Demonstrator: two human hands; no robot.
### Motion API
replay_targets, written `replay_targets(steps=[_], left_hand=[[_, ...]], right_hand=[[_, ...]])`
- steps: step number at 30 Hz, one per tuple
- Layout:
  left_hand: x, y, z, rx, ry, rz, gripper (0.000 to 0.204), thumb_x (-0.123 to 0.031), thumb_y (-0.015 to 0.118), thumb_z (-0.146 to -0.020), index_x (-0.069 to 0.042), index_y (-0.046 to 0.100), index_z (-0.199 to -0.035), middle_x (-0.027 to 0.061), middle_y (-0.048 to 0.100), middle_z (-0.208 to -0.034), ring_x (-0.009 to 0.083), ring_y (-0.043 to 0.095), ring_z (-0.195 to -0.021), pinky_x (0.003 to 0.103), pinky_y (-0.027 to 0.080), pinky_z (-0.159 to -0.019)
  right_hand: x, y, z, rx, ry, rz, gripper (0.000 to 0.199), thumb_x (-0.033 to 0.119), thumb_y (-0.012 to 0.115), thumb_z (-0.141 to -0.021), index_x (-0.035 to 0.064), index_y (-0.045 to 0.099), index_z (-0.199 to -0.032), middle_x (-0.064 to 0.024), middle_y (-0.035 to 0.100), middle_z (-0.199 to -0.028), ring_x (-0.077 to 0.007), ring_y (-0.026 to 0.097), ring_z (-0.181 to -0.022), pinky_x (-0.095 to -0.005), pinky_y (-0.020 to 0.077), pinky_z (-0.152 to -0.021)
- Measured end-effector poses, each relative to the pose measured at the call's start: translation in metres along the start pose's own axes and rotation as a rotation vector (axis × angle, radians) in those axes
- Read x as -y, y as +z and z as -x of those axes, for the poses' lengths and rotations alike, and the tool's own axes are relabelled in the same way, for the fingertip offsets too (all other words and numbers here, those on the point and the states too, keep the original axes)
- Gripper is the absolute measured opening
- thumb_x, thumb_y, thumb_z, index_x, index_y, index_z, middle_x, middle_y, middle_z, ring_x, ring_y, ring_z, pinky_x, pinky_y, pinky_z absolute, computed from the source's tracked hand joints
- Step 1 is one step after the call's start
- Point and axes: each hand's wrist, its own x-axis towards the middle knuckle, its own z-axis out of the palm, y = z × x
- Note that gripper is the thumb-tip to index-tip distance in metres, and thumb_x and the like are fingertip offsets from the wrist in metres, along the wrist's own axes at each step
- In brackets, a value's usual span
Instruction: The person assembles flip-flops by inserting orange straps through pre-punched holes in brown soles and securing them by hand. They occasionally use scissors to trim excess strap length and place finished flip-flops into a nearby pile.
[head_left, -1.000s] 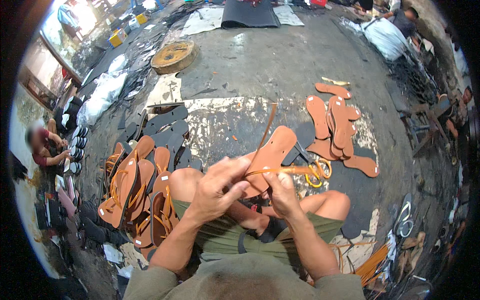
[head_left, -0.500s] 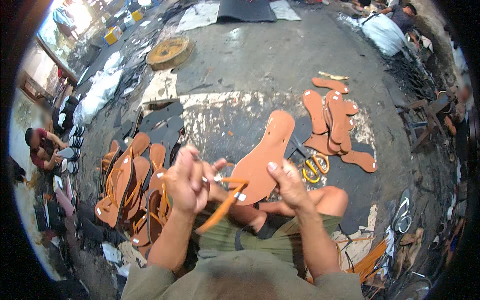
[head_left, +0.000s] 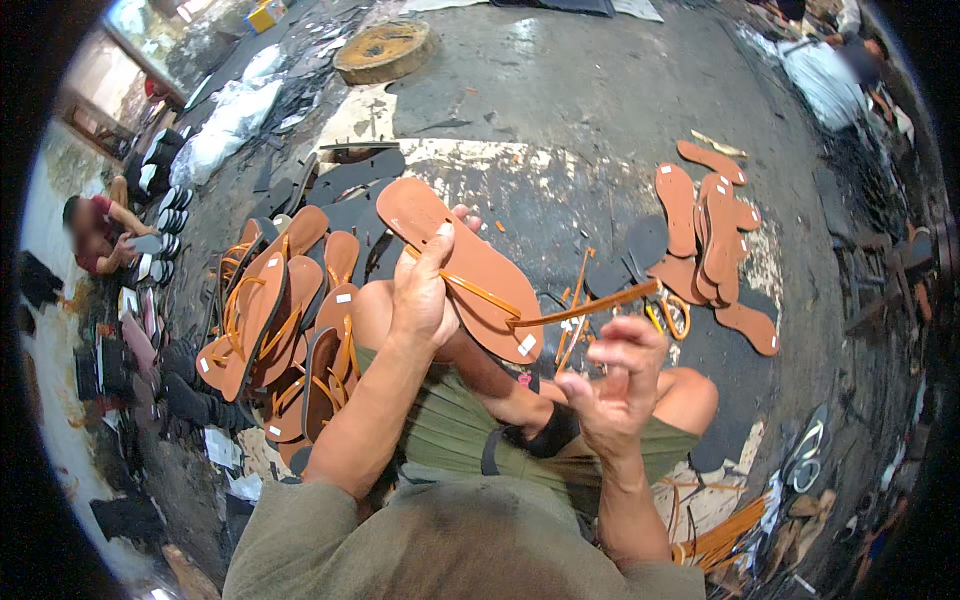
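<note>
Sandal (head_left: 475,265) slanted in the left hand (head_left: 425,290), its orange strap (head_left: 585,305) reaching out to the right

The left hand grasped the sandal by its left edge, thumb on the upper face and fingers beneath. The right hand (head_left: 620,385) was blurred, its fingers loosely bent and spread from the thumb, with no visible grip on anything; it sat just below the strap, though whether a fingertip touched it could not be told.

The sandal was above the person's lap, upper face showing. Its long axis ran from upper left to lower right: the narrower end pointed up and away from the person, the broader end, with a white label, toward the right knee. One length of strap lay along the sole; the rest left it near the label, rising slightly rightward.

Near the strap's far end lay yellow-handled scissors (head_left: 679,316). Strapped sandals (head_left: 262,325) were heaped at left; bare brown soles (head_left: 716,240) overlapped at right. Farther off stood a round block (head_left: 386,52), and a co-worker (head_left: 100,235) sat at far left.
</note>
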Motion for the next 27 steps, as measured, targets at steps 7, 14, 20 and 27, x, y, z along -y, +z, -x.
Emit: replay_targets(steps=[7,14,20,27], left_hand=[[0.014,0.020,0.046,0.227,-0.118,-0.260,0.045,-0.010,0.065,-0.102,0.000,0.050,-0.143,0.0133,0.067,-0.126,0.0232,0.069,-0.110,0.040,0.058,-0.098],[0.010,0.025,0.061,0.293,0.054,-0.443,0.035,-0.010,0.071,-0.102,0.004,0.059,-0.131,0.0094,0.072,-0.118,0.0138,0.070,-0.105,0.030,0.058,-0.093],[0.020,0.018,0.064,0.279,0.344,-0.809,0.027,-0.010,0.071,-0.099,0.002,0.067,-0.122,0.0099,0.070,-0.108,0.0153,0.068,-0.096,0.032,0.056,-0.083],[0.034,0.010,0.065,0.305,0.266,-0.761,0.026,-0.012,0.072,-0.099,0.003,0.067,-0.120,0.0124,0.072,-0.109,0.0153,0.069,-0.096,0.033,0.056,-0.081]], right_hand=[[-0.026,0.028,-0.046,-0.143,0.460,-0.251,0.032,0.006,0.075,-0.097,0.0043,0.059,-0.124,-0.0048,0.067,-0.101,-0.0104,0.063,-0.083,-0.0266,0.0542,-0.072],[0.007,0.025,-0.055,0.234,0.254,0.183,0.012,0.011,0.073,-0.095,0.0010,0.068,-0.100,-0.0123,0.076,-0.091,-0.0246,0.075,-0.082,-0.0373,0.0593,-0.069],[0.012,0.026,-0.052,0.241,0.203,0.239,0.013,0.012,0.073,-0.095,0.0013,0.066,-0.099,-0.0158,0.075,-0.097,-0.0331,0.075,-0.087,-0.0425,0.0600,-0.074],[0.005,0.030,-0.045,0.109,0.252,0.167,0.015,0.002,0.074,-0.094,0.0018,0.069,-0.108,-0.0128,0.070,-0.097,-0.0198,0.074,-0.081,-0.0321,0.0592,-0.071]])
